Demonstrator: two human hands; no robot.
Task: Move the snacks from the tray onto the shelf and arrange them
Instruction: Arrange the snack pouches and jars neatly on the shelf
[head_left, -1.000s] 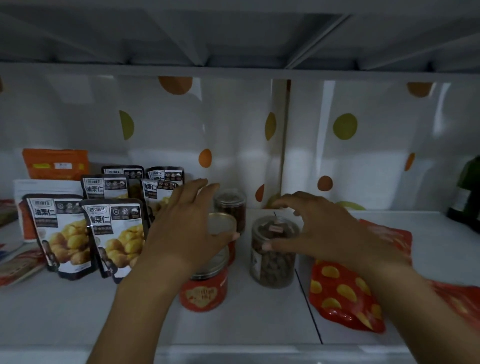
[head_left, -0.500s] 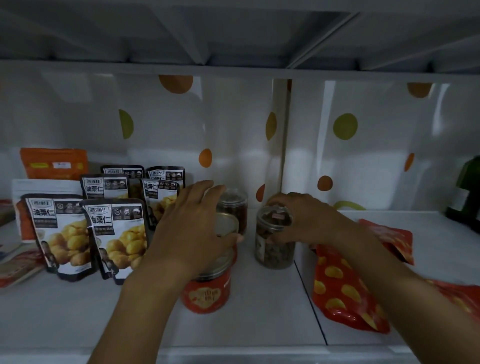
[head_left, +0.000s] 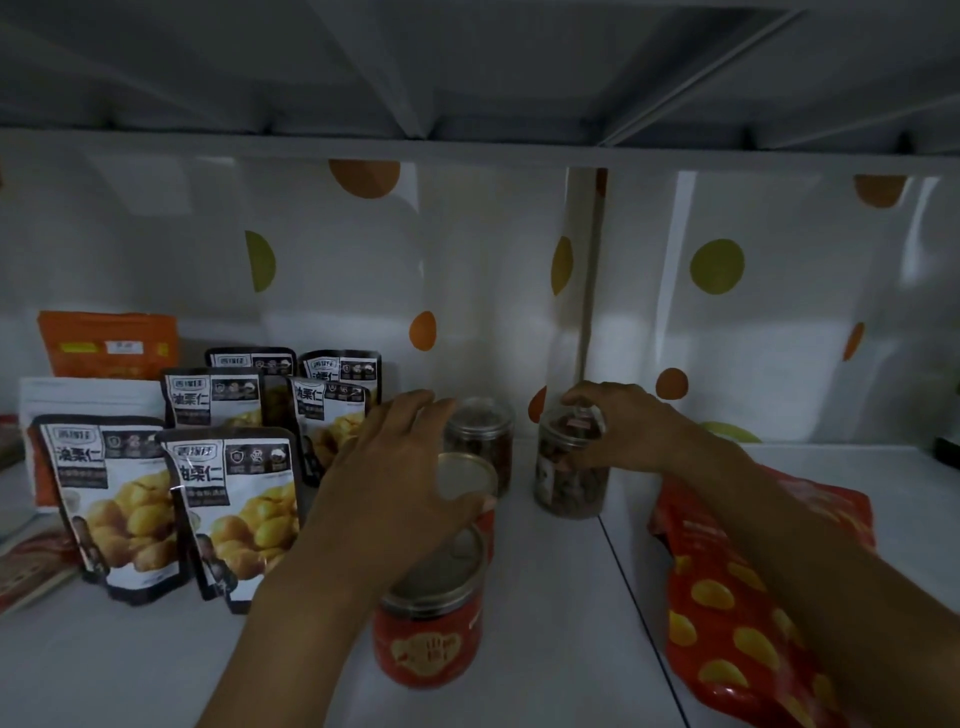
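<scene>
Head view: the clear jar (head_left: 569, 478) in the right hand (head_left: 623, 431) is a see-through plastic tub with dark brown snack pieces inside. It stands upright on the white shelf (head_left: 545, 623), just on the left hand's side of the seam in the shelf floor. The right hand reaches in from the side, fingers curled over the jar's top and thumb against its wall, clamped on it.

The left hand (head_left: 395, 483) arches over the rear red can (head_left: 465, 475), fingers round its far side and thumb on the near rim of its silver lid. A front red can (head_left: 431, 639) stands beneath that wrist. A second clear jar (head_left: 480, 436) stands between the hands, beyond the left thumb.

Outside the left hand stand chestnut pouches (head_left: 119, 499). Under the right forearm lies a red chip bag (head_left: 737, 597). Bare shelf lies beyond the right hand, up to the dotted backing sheet (head_left: 717, 270).
</scene>
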